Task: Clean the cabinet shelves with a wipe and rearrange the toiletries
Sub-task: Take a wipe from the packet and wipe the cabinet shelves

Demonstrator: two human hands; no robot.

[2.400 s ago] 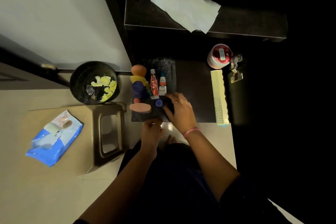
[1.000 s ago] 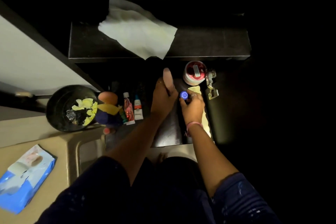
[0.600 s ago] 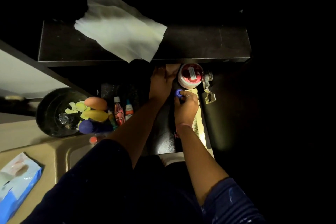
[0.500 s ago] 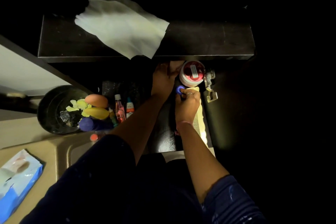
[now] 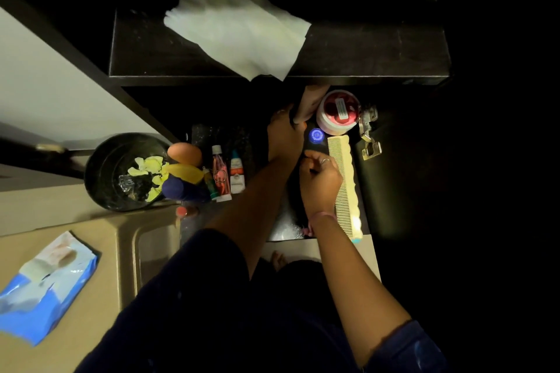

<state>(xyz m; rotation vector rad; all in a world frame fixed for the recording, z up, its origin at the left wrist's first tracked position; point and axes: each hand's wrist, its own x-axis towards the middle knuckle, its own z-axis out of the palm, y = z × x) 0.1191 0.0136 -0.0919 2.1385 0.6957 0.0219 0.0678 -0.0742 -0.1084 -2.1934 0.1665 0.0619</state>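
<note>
Shelves: two dark, flat boards in a black cabinet; the upper shelf (image 5: 363,51) is dull and speckled with pale dust, the lower shelf (image 5: 285,221) glossy where light hits it near the front edge.
Wipe (image 5: 239,30): pale, thin, crumpled sheet — lies on the upper shelf, one corner hanging over its front edge.
Left hand (image 5: 288,136): reaches deep onto the lower shelf, fingers wrapped round a dark upright thing (image 5: 309,103) just beside the jar; what it is cannot be told.
Right hand (image 5: 321,182): fingers loosely curled, hovering just short of the blue cap, holding nothing that shows; a ring on one finger, a pink band at the wrist.
Blue cap (image 5: 316,135): small, round, shiny, between the jar and the comb's end.
Jar (image 5: 338,112): round, white-walled, red top with a small label.
Comb (image 5: 345,185): long, cream plastic, fine teeth, wavy back — lies along the shelf's right side, touching the right hand.
Tubes (image 5: 227,175): two slim tubes, one red, one white, lying side by side at left.
Sponges (image 5: 185,153): rounded, soft-looking, orange above yellow, with a dark blue round-ended thing just below them.
Hinge (image 5: 368,133): bright metal, right of the jar.
Bowl (image 5: 100,172): black, round, holding yellow scraps.
Wipe pack (image 5: 45,288): blue and white soft plastic, on a beige stool (image 5: 127,239).
</note>
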